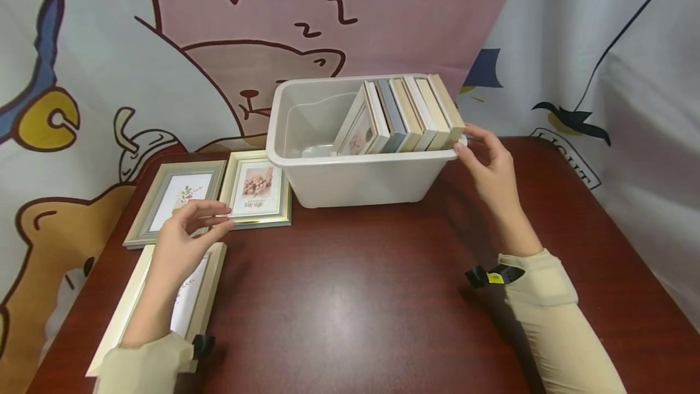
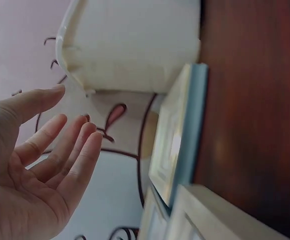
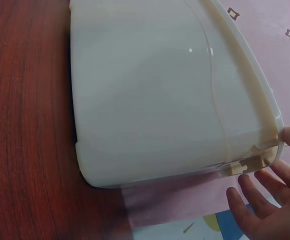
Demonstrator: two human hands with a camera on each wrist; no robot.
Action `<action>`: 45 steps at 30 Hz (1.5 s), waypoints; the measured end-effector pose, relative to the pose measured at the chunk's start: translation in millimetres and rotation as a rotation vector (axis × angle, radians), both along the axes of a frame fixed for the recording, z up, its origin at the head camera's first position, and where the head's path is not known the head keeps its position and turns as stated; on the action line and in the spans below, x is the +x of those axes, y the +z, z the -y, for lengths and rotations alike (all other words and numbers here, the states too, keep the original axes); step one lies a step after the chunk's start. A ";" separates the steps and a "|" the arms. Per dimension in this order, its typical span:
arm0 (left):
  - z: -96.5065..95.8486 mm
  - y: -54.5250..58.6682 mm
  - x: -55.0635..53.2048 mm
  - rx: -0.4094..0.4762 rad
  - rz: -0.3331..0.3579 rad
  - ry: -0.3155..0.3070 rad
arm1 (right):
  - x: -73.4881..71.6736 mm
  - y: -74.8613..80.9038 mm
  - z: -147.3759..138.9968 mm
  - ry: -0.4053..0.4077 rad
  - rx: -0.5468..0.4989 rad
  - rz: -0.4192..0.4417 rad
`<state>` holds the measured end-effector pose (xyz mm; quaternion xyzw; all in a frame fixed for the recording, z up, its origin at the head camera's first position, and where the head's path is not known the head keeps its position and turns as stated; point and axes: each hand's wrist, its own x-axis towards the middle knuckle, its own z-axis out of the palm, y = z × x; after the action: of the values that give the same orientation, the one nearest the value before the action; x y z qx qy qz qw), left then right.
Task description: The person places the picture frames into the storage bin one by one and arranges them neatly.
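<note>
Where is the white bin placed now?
In the head view, the white bin stands at the far side of the table, between the frames at left and the right hand holding its rim.

The bin (image 1: 361, 181) stands toward the table's (image 1: 350, 297) back, a row of frames (image 1: 404, 117) upright in its right half. Left of it lies one frame (image 1: 257, 190), with an outer frame (image 1: 176, 194) beyond; before them lies a third (image 1: 190, 293). The left hand (image 1: 188, 239) is above these, the right hand (image 1: 490, 169) at the bin's right end.

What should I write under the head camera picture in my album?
Right hand gripping the white bin's rim, left hand above picture frames on the table.
</note>
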<state>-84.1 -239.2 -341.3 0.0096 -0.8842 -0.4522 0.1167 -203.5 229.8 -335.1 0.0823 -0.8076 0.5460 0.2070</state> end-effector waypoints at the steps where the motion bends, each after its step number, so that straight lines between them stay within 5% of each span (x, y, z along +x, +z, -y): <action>1: 3.0 -3.3 2.7 0.008 0.006 0.003 | 0.2 0.2 0.1 0.001 -0.005 -0.001; 10: 21.4 -30.2 25.5 0.044 0.148 0.097 | -0.5 1.0 0.9 0.015 -0.031 -0.007; 22: 28.4 -60.7 38.4 -0.079 0.363 0.191 | 0.0 1.0 0.2 0.009 -0.029 -0.006; 38: 13.6 -70.9 33.5 -0.265 0.254 0.299 | 2.0 0.9 -1.5 -0.003 -0.052 -0.016; 45: 9.9 -61.6 41.8 -0.297 0.262 0.352 | 0.2 -0.9 1.4 0.011 -0.053 -0.003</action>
<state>-42.2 -249.1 -403.0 0.2045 -0.9331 -0.2851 0.0784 -203.3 228.4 -336.0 0.0823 -0.7919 0.5685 0.2073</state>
